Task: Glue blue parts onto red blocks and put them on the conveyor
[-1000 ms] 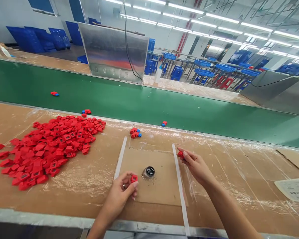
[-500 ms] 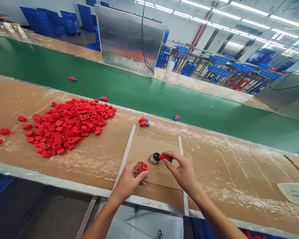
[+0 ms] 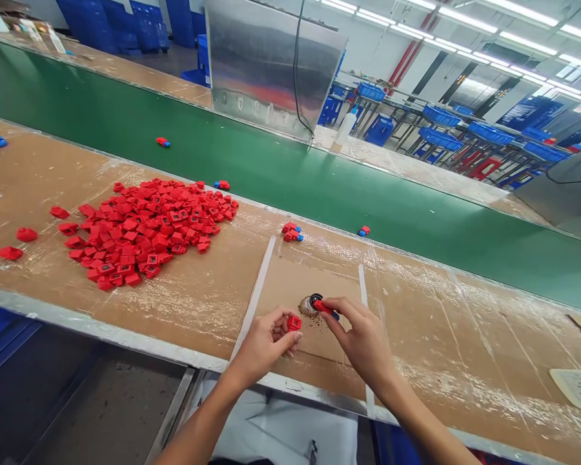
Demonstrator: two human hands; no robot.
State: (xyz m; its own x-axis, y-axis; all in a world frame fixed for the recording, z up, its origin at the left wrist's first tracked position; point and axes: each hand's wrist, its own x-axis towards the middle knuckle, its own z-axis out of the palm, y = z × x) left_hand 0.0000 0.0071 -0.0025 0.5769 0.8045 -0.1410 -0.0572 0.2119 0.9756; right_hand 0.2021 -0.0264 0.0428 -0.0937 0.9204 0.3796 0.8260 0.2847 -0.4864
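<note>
My left hand [image 3: 266, 342] pinches a small red square plastic part [image 3: 294, 323] between thumb and fingers, just left of a round dark metal fixture [image 3: 311, 305] set in the cardboard-covered bench. My right hand [image 3: 363, 339] grips a red-and-blue part [image 3: 325, 307] by its end and holds it against the top of that fixture. Both hands are closed on their parts, close together over a taped cardboard square [image 3: 290, 284].
A large heap of red plastic parts [image 3: 145, 226] lies to the left, with strays near the bench edge [image 3: 17, 242]. Red-and-blue assembled pieces [image 3: 292, 232] sit by a green conveyor belt [image 3: 252, 168], some on it. A metal box [image 3: 271, 64] stands beyond.
My right hand swung left from the tape strip, bringing its red-and-blue part onto the fixture. The left hand kept its red part. The view shifted right and downward.
</note>
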